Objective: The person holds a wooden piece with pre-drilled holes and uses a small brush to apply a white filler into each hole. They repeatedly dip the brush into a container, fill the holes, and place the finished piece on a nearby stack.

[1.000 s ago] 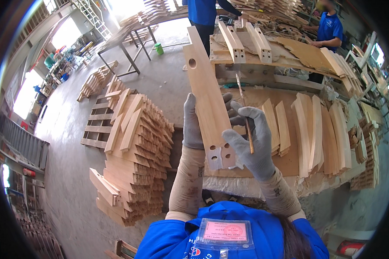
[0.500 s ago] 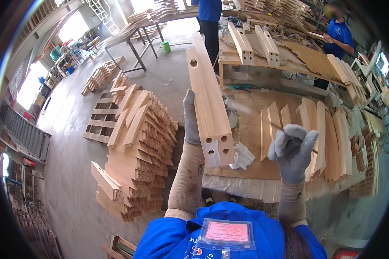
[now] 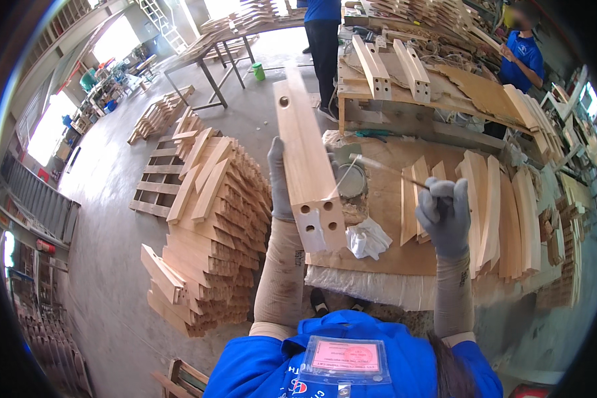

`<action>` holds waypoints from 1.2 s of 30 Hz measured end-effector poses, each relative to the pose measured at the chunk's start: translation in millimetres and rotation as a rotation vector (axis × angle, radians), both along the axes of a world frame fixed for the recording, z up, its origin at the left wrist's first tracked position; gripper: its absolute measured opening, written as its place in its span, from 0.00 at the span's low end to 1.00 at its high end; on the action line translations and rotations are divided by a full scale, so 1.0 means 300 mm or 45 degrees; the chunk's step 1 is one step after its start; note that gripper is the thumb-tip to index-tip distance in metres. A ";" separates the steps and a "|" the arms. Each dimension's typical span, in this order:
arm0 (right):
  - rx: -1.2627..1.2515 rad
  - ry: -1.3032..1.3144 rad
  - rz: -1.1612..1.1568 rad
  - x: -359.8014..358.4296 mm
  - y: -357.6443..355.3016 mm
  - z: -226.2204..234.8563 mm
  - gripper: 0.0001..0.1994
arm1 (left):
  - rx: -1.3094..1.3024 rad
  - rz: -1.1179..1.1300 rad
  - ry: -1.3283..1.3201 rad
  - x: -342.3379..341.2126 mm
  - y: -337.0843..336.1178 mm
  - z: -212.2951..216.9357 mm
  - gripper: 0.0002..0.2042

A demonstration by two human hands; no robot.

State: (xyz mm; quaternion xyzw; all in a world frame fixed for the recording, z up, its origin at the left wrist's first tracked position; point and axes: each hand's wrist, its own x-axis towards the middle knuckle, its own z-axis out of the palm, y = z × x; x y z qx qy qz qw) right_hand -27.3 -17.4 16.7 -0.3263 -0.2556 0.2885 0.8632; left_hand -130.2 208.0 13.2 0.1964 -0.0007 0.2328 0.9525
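My left hand (image 3: 282, 189) grips a long pale wooden piece (image 3: 302, 149), tilted up with its holed end toward me. That end face has several round holes and a whitish wet-looking smear between them; another hole shows near the far end. Between the fingers of my gloved right hand (image 3: 444, 215) is a thin brush (image 3: 393, 171), its pale tip pointing left toward the wooden piece and apart from it. A round tub (image 3: 351, 180) stands on the table behind the piece. Nearer me lies a crumpled white rag (image 3: 368, 239).
A cardboard-covered table (image 3: 378, 265) carries several wooden slats (image 3: 491, 212) at right. On the floor to my left rises a tall stack of wooden parts (image 3: 209, 259) beside a pallet (image 3: 158, 182). Beyond are a workbench (image 3: 348, 89) with two holed pieces and two people.
The wooden piece has shifted slightly left and tilted in my left hand. My right hand has turned, and the brush now points left toward the piece; more of the tub shows.
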 end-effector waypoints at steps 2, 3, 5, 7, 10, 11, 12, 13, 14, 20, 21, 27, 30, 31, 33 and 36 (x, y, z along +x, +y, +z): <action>-0.350 -0.319 -0.123 0.044 0.004 -0.020 0.18 | -0.072 0.030 0.030 -0.016 0.023 -0.030 0.32; -0.541 -0.461 -0.179 0.055 0.021 -0.032 0.16 | -0.045 0.107 0.050 -0.018 0.034 -0.040 0.32; -0.773 -0.660 -0.093 0.088 0.068 -0.089 0.10 | -0.013 0.061 -0.040 -0.043 0.090 -0.096 0.35; -0.864 -0.664 -0.095 0.080 0.151 -0.165 0.09 | -0.036 0.039 -0.054 -0.071 0.125 -0.130 0.36; -0.932 -1.167 -0.442 0.106 0.217 -0.291 0.08 | -0.038 0.081 -0.060 -0.087 0.132 -0.138 0.36; -0.932 -1.419 -0.607 0.108 0.233 -0.314 0.08 | -0.019 0.126 -0.031 -0.098 0.125 -0.129 0.35; -0.909 -1.374 -0.652 0.101 0.240 -0.339 0.07 | -0.003 0.141 -0.014 -0.103 0.129 -0.130 0.35; -0.888 -1.328 -0.699 0.084 0.240 -0.368 0.06 | 0.013 0.154 0.002 -0.106 0.135 -0.133 0.35; -0.862 -1.284 -0.742 0.059 0.244 -0.385 0.06 | 0.029 0.172 0.018 -0.114 0.146 -0.138 0.35; -0.920 -0.696 -0.584 -0.052 0.219 -0.442 0.05 | 0.049 0.158 0.052 -0.119 0.201 -0.156 0.36; -0.882 -0.791 -0.659 -0.061 0.224 -0.449 0.05 | 0.047 0.138 0.046 -0.112 0.205 -0.153 0.36; -0.817 -0.766 -0.698 -0.100 0.225 -0.469 0.06 | 0.009 0.097 0.051 -0.089 0.234 -0.156 0.36; -0.824 -0.579 -0.751 -0.111 0.215 -0.467 0.06 | 0.024 0.072 0.064 -0.080 0.235 -0.153 0.37; -0.811 -0.589 -0.772 -0.109 0.231 -0.493 0.06 | 0.028 0.054 0.063 -0.078 0.239 -0.152 0.37; -0.769 -0.467 -0.754 -0.111 0.249 -0.530 0.06 | 0.049 0.036 0.061 -0.067 0.243 -0.151 0.37; -0.673 -0.113 -0.655 -0.149 0.263 -0.563 0.07 | 0.086 0.025 0.076 -0.059 0.250 -0.151 0.36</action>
